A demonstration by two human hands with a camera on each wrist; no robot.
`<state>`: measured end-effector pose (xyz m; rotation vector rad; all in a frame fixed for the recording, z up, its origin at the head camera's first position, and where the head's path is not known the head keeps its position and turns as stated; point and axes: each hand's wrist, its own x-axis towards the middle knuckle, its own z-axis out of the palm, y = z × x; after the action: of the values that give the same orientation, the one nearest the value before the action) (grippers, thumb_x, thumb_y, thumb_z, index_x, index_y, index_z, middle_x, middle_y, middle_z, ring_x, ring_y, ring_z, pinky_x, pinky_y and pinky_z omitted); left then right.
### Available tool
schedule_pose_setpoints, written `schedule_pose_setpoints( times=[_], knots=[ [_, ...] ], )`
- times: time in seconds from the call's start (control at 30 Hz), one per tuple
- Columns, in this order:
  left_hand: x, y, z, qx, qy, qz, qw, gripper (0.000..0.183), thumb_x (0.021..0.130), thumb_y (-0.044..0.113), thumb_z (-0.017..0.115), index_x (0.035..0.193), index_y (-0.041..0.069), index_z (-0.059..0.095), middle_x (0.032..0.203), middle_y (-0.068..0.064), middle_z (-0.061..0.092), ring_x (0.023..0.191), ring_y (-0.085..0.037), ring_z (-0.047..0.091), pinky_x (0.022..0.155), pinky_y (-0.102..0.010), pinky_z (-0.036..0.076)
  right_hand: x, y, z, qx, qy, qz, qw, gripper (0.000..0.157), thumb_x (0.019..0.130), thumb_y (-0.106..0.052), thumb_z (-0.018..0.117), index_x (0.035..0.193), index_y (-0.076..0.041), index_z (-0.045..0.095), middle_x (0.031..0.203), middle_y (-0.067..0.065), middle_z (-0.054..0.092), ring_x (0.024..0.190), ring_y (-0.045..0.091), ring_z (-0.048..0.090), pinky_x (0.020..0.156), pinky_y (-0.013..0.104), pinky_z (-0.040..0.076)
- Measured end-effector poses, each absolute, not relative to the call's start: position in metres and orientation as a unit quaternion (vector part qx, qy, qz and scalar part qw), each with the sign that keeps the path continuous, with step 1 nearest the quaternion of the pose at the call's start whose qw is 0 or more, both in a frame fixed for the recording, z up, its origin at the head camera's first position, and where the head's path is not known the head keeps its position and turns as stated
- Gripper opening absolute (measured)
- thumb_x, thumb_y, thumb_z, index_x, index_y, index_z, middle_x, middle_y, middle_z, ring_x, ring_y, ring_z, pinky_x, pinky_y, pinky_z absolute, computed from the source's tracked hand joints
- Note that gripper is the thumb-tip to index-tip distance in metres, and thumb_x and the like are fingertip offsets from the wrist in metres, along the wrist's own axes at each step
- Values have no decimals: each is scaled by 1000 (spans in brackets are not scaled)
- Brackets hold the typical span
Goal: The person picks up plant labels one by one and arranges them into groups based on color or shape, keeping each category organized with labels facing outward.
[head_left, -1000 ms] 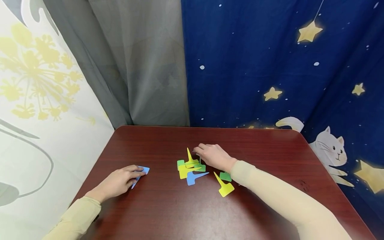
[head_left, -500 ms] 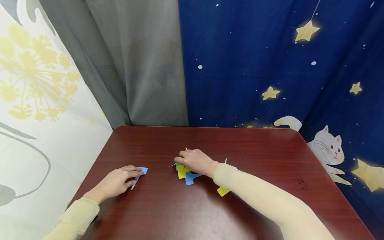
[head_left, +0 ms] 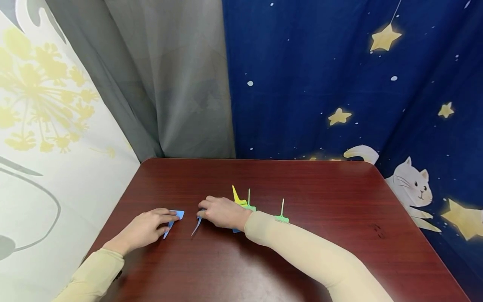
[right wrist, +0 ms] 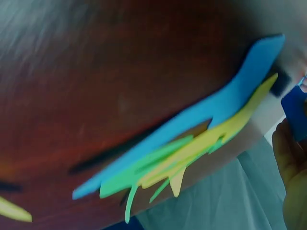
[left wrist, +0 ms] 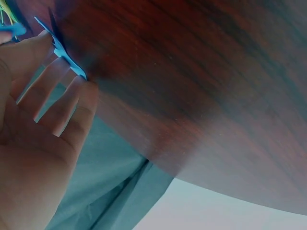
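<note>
My left hand (head_left: 147, 228) rests low over the table at the left and holds a blue T-shaped plant label (head_left: 180, 214) against the surface; its long point runs under the fingers. In the left wrist view the same label (left wrist: 64, 52) lies between thumb and fingertips. My right hand (head_left: 224, 212) pinches a second blue plant label (head_left: 196, 226), its thin point hanging down to the left, a short gap from the left hand. The right wrist view shows its wide head (right wrist: 295, 112) at the fingers. Right forearm and hand hide part of the label pile.
Behind the right hand lie a yellow label (head_left: 237, 197) and a green label (head_left: 249, 205). Another green label (head_left: 281, 218) shows past the sleeve. A blue label (right wrist: 206, 105) tops the pile in the right wrist view. Curtains hang beyond the brown table (head_left: 320, 180).
My right hand has moved left from the pile's far side, across it, to near the left hand, with a blue plant label now visible in it. The left hand stays put.
</note>
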<state>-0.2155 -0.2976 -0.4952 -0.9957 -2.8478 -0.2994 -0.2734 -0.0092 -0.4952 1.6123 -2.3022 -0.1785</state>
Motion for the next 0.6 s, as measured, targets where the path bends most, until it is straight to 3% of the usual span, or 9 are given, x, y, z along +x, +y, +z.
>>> schedule_pose_setpoints(
  times=[0.23, 0.6],
  knots=[
    [-216, -297, -495, -318, -942, -100, 39, 37, 87, 9, 78, 123, 15, 74, 126, -1, 66, 114, -23, 65, 86, -43, 56, -271, -20, -502, 554, -818, -42, 148, 27, 105, -28, 56, 125, -35, 72, 116, -6, 64, 98, 11, 52, 78, 19, 48],
    [-212, -297, -490, -311, -944, -101, 43, 39, 83, 5, 80, 121, 14, 75, 123, -2, 66, 107, -22, 66, 79, -40, 57, -267, -37, -503, 554, -823, 0, 122, 26, 101, -29, 64, 124, -33, 74, 115, -7, 65, 99, 10, 52, 84, 16, 45]
  ],
)
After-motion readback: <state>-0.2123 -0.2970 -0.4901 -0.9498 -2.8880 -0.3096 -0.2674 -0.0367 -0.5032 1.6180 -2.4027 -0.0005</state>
